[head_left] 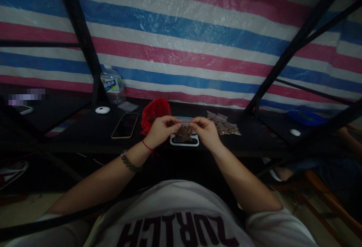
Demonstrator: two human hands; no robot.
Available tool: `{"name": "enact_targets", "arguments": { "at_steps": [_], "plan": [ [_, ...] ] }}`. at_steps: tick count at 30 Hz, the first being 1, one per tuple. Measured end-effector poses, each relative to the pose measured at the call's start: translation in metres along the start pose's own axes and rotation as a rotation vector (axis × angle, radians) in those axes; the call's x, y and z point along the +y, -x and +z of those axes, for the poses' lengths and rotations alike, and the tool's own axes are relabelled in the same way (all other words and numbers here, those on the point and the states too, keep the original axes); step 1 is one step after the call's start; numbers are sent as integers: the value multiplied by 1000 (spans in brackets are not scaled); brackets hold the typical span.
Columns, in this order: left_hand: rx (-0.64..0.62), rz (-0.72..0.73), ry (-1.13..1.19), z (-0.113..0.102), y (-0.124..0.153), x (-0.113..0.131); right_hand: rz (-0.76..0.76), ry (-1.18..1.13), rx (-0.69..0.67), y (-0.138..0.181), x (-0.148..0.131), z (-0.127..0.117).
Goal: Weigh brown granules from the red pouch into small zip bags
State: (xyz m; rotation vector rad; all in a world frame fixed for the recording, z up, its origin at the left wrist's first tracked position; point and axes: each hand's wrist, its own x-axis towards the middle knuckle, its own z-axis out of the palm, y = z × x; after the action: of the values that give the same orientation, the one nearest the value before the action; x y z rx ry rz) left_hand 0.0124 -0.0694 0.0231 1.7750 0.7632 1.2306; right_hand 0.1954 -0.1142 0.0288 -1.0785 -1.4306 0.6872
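Between my two hands hangs a small clear zip bag [184, 132] with brown bits inside. My left hand [162, 128] pinches its top left corner, and my right hand [207, 131] pinches the top right corner. Right behind and under the bag sits a white digital scale [185, 144] with a dark front panel, partly hidden by the bag. A red plastic bag [155, 112] stands open just beyond my left hand; what it holds is hard to make out. Several filled zip bags [224, 124] lie in a pile to the right of my right hand.
On the black table [93, 130] at left lie a phone [125, 125], a white rounded case [102, 110] and flat clear bags [128, 106]. A plastic bottle [113, 85] stands behind them. Black frame posts [89, 56] rise on both sides. At right are a blue item [307, 118] and another person's arm [350, 139].
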Motion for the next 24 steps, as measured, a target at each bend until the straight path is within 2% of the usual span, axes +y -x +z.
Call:
{"name": "enact_targets", "arguments": {
  "at_steps": [6, 10, 24],
  "plan": [
    [3, 28, -45, 1, 2, 0, -25, 14, -72, 2, -2, 2],
    [-19, 20, -51, 2, 3, 4, -81, 73, -72, 3, -1, 0],
    [-63, 12, -67, 6, 7, 7, -99, 133, -61, 4, -4, 5]
  ]
}}
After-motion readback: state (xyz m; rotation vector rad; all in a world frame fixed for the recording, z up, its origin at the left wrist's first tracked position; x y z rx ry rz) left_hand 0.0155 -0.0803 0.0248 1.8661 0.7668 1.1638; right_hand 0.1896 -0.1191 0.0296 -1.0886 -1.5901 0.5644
